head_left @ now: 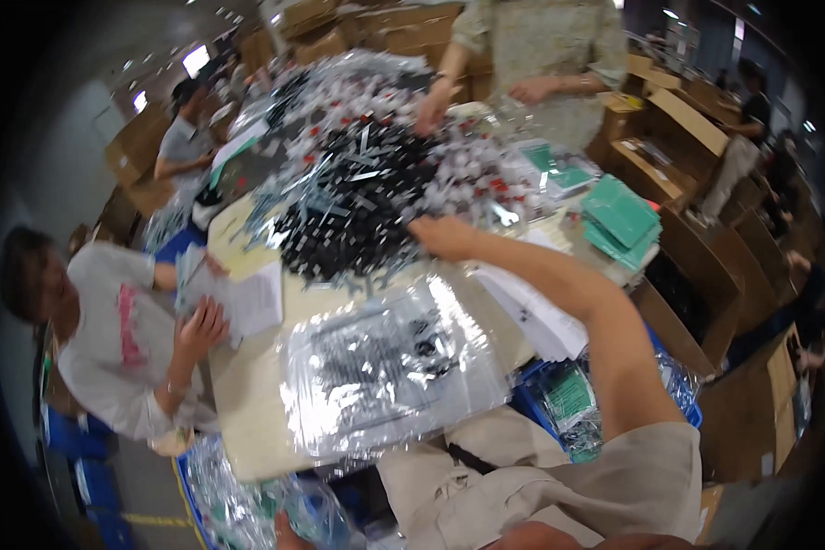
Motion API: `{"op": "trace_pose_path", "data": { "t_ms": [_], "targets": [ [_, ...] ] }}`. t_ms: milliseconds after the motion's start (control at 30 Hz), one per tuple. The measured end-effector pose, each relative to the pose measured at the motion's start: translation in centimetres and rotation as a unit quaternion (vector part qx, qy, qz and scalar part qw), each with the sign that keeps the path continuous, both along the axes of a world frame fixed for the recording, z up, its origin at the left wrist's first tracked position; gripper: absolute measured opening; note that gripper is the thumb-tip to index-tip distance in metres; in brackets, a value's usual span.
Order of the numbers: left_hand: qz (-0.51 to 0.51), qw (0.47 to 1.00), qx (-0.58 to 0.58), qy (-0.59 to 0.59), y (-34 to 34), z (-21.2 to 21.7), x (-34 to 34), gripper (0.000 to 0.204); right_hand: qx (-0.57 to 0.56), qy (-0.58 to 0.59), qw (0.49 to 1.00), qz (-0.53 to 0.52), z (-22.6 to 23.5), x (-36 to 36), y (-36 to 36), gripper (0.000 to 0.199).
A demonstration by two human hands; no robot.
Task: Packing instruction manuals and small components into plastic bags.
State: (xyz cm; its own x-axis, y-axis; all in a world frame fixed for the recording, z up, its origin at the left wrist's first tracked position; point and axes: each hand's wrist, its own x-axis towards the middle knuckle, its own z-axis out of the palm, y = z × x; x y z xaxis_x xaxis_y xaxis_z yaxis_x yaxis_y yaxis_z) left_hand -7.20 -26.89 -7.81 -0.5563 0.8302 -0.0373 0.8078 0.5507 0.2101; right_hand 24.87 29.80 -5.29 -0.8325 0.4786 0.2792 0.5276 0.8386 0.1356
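My right hand (442,238) reaches across the table to the near right edge of a heap of small black parts (353,220). Its fingertips touch the heap and look drawn together; whatever they hold is hidden. Only a finger or so of my left hand (289,533) shows at the lower edge, against clear plastic bags (234,495) in a blue bin. On the table in front of me lies a stack of large clear plastic bags (390,367) with dark contents, glossy with reflections. White printed sheets (533,312) lie under my right forearm.
White and red pieces (472,174) and grey wrench-like pieces (307,188) border the heap. Green packets (621,220) are stacked at right, beside open cardboard boxes (692,284). A blue bin (532,403) stands below the table. Co-workers stand left, holding papers (252,298), and opposite, reaching into the heap.
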Motion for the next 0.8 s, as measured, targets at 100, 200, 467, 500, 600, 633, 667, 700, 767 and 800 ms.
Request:
{"op": "trace_pose_path", "data": {
  "t_ms": [100,200,467,500,600,633,667,700,767,800],
  "targets": [
    [0.025,0.999,0.002,0.036,-0.3,3.3,2.3,0.058,-0.181,0.074,0.973,-0.126,4.1,0.3,-1.7,0.028],
    [0.004,0.997,0.051,0.052,0.6,4.4,2.4,0.062,-0.146,0.147,0.977,-0.051,5.4,1.4,-2.0,0.027],
    [0.1,0.994,0.008,0.04,-2.0,6.1,5.1,0.067,-0.753,0.063,0.649,0.085,6.9,-13.6,-26.6,0.034],
    [0.105,0.994,-0.015,0.017,-1.6,6.1,5.2,0.068,-0.823,-0.002,0.559,0.103,5.3,-14.8,-28.8,0.03],
    [0.086,0.996,-0.011,0.01,-0.9,6.1,5.9,0.069,-0.911,-0.039,0.4,0.096,5.2,-17.9,-36.5,0.027],
    [0.078,0.997,-0.001,-0.001,-1.0,6.0,6.3,0.069,-0.937,-0.063,0.325,0.115,3.8,-18.8,-38.2,0.025],
    [0.069,0.998,-0.001,-0.001,-1.0,5.9,6.5,0.068,-0.946,-0.046,0.306,0.1,2.6,-19.6,-39.8,0.024],
    [0.054,0.999,0.006,0.0,-0.7,5.7,6.4,0.068,-0.954,-0.023,0.289,0.081,1.4,-20.3,-40.8,0.022],
    [0.077,0.993,0.059,-0.064,0.0,5.8,6.4,0.066,-0.956,0.033,0.292,0.016,0.1,-21.1,-40.8,0.02],
    [0.06,0.994,0.071,-0.055,0.1,5.6,6.3,0.065,-0.966,0.018,0.254,0.036,-1.4,-21.2,-40.4,0.02]
  ]
}}
